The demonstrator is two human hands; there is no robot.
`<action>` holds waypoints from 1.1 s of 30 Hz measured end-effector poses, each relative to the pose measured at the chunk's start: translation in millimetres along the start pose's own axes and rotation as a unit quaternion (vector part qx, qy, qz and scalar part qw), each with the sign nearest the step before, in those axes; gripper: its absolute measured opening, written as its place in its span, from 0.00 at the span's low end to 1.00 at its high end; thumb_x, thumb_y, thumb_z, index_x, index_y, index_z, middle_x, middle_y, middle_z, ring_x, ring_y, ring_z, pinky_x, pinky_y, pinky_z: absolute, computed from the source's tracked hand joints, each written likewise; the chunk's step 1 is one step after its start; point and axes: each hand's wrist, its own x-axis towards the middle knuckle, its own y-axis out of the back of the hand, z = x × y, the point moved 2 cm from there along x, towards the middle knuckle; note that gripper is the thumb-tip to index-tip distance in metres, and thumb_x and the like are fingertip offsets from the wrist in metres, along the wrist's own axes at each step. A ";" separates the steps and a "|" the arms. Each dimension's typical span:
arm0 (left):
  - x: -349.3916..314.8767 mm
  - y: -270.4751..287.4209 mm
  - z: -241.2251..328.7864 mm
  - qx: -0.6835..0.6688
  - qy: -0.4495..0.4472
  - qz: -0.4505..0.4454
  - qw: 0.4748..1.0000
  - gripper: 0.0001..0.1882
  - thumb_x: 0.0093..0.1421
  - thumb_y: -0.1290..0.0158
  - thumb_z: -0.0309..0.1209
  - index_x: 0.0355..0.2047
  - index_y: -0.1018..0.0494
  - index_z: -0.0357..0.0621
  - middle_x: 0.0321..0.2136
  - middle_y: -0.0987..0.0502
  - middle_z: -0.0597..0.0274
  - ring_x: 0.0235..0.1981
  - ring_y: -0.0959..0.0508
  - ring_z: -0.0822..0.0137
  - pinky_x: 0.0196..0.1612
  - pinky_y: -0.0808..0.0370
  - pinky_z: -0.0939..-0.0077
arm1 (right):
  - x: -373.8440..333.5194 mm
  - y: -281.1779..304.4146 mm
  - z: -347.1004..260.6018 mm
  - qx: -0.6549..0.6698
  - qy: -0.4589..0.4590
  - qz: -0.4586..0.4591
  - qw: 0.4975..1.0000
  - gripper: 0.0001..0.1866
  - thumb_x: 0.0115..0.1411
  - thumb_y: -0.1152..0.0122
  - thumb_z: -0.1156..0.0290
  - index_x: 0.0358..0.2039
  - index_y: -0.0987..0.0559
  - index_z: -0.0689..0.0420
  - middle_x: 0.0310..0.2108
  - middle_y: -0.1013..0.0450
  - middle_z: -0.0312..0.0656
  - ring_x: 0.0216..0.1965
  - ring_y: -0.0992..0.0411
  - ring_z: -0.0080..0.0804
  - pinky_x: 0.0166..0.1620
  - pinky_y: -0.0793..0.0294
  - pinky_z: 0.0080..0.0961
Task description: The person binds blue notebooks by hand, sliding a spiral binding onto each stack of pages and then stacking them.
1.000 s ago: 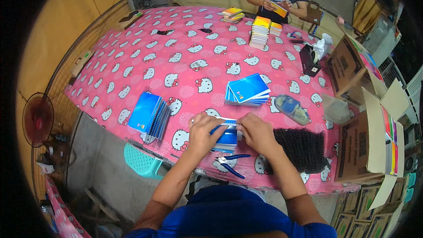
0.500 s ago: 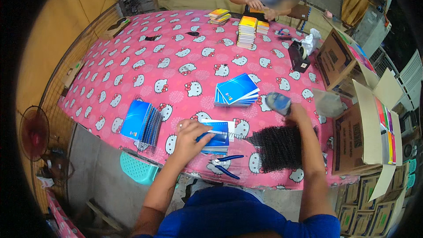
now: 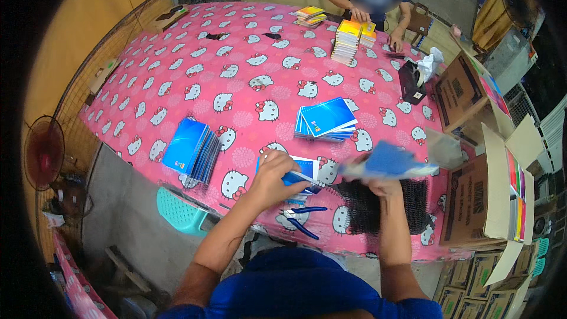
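At near left, a leaning stack of blue notebooks [image 3: 184,146] shows dark coils along its edges, seemingly finished. Rightward, at near centre, the left hand [image 3: 275,178] pinches a blue notebook [image 3: 306,166] and partly covers it; a thin coil [image 3: 326,188] juts from its right side, so binding looks part-done. Farther away, a fanned blue stack [image 3: 328,117] may or may not be coiled. At near right, the right hand [image 3: 386,187] grips a motion-blurred blue-and-white object [image 3: 390,159], fingers mostly hidden, by piled black coils [image 3: 416,207], apparently unused.
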 end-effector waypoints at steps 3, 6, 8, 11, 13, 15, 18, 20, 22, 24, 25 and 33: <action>0.7 -1.3 1.0 -0.003 0.005 -0.011 1.000 0.15 0.38 0.32 0.33 0.25 0.25 0.46 0.27 0.25 0.63 0.37 0.27 0.58 0.45 0.34 0.63 | 4.6 20.6 32.7 -0.466 -0.171 0.010 0.868 0.26 0.41 0.30 0.74 0.45 0.24 0.60 0.40 0.24 0.42 0.38 0.25 0.30 0.41 0.25 0.32; -10.2 5.3 0.0 -0.003 0.030 -0.012 0.999 0.18 0.38 0.32 0.32 0.30 0.25 0.46 0.28 0.25 0.62 0.37 0.28 0.58 0.46 0.35 0.62 | -1.2 -23.0 2.7 -0.053 -0.082 0.094 0.991 0.20 0.42 0.31 0.75 0.39 0.21 0.59 0.31 0.22 0.39 0.33 0.24 0.27 0.37 0.25 0.30; -1.1 4.7 1.6 -0.014 0.060 -0.028 0.998 0.21 0.38 0.31 0.33 0.34 0.25 0.45 0.30 0.25 0.61 0.38 0.27 0.57 0.46 0.34 0.61 | 12.8 -14.2 13.2 -0.325 -0.107 0.047 0.938 0.20 0.41 0.31 0.76 0.39 0.21 0.58 0.31 0.22 0.38 0.33 0.24 0.27 0.38 0.25 0.29; 6.9 14.7 0.4 -0.020 0.065 -0.053 0.996 0.24 0.43 0.33 0.30 0.42 0.26 0.43 0.34 0.25 0.58 0.43 0.27 0.55 0.48 0.31 0.62 | 26.4 -12.9 2.8 -0.537 -0.100 0.047 0.836 0.26 0.41 0.31 0.77 0.45 0.23 0.58 0.32 0.22 0.37 0.35 0.25 0.26 0.39 0.25 0.29; -6.9 23.0 -6.8 -0.013 0.033 -0.018 0.999 0.21 0.45 0.34 0.28 0.41 0.26 0.42 0.35 0.25 0.57 0.44 0.26 0.55 0.48 0.30 0.64 | 23.2 -30.9 -4.5 -0.262 0.012 0.041 0.964 0.29 0.40 0.31 0.78 0.48 0.24 0.57 0.31 0.22 0.38 0.34 0.24 0.26 0.39 0.24 0.29; -10.7 30.0 -12.7 -0.039 0.084 0.008 0.996 0.19 0.46 0.36 0.25 0.41 0.24 0.42 0.38 0.24 0.57 0.45 0.25 0.57 0.47 0.28 0.67 | 42.6 -37.1 -7.9 -0.401 -0.059 0.006 0.914 0.30 0.39 0.31 0.79 0.48 0.24 0.58 0.33 0.21 0.40 0.35 0.24 0.26 0.40 0.25 0.28; -24.5 37.5 -19.2 -0.095 0.180 0.022 0.979 0.18 0.49 0.37 0.23 0.42 0.23 0.42 0.41 0.23 0.57 0.44 0.24 0.63 0.45 0.26 0.71 | 47.9 -33.5 -1.0 -0.464 -0.060 0.029 0.883 0.30 0.39 0.32 0.78 0.48 0.24 0.58 0.38 0.22 0.42 0.34 0.24 0.29 0.39 0.25 0.29; -33.7 34.9 -30.7 -0.194 0.293 0.044 0.935 0.18 0.51 0.39 0.21 0.45 0.22 0.42 0.43 0.22 0.58 0.40 0.22 0.71 0.43 0.24 0.76 | 60.3 -47.3 5.3 -0.414 -0.016 -0.027 0.910 0.30 0.38 0.33 0.78 0.47 0.23 0.57 0.37 0.22 0.43 0.34 0.24 0.29 0.39 0.25 0.29; -31.6 32.8 -37.7 -0.185 0.256 0.052 0.947 0.18 0.51 0.40 0.20 0.44 0.22 0.41 0.41 0.21 0.59 0.38 0.22 0.71 0.43 0.24 0.76 | 67.4 -45.1 7.4 -0.466 -0.098 0.013 0.879 0.29 0.37 0.33 0.78 0.45 0.23 0.58 0.36 0.22 0.41 0.35 0.25 0.28 0.41 0.26 0.29; -30.8 31.2 -42.8 -0.193 0.263 0.047 0.944 0.17 0.51 0.40 0.19 0.43 0.22 0.41 0.40 0.20 0.59 0.36 0.22 0.72 0.42 0.24 0.77 | 60.8 -52.2 -7.9 -0.467 -0.067 0.024 0.881 0.27 0.37 0.33 0.78 0.44 0.23 0.58 0.35 0.22 0.42 0.37 0.24 0.30 0.41 0.26 0.29; -30.9 30.0 -45.8 -0.205 0.289 0.038 0.934 0.17 0.50 0.39 0.19 0.43 0.22 0.40 0.40 0.20 0.59 0.36 0.22 0.72 0.42 0.24 0.78 | 59.6 -56.0 -12.7 -0.468 -0.051 0.027 0.882 0.27 0.37 0.34 0.78 0.44 0.23 0.58 0.35 0.23 0.43 0.37 0.24 0.31 0.42 0.26 0.29; -37.2 32.2 -61.8 -0.321 0.288 0.026 0.902 0.13 0.52 0.41 0.18 0.40 0.21 0.37 0.35 0.20 0.59 0.36 0.22 0.73 0.41 0.24 0.79 | 52.3 6.0 -24.2 -0.569 -0.078 0.325 0.751 0.20 0.43 0.37 0.73 0.41 0.23 0.61 0.34 0.24 0.56 0.38 0.25 0.54 0.40 0.26 0.41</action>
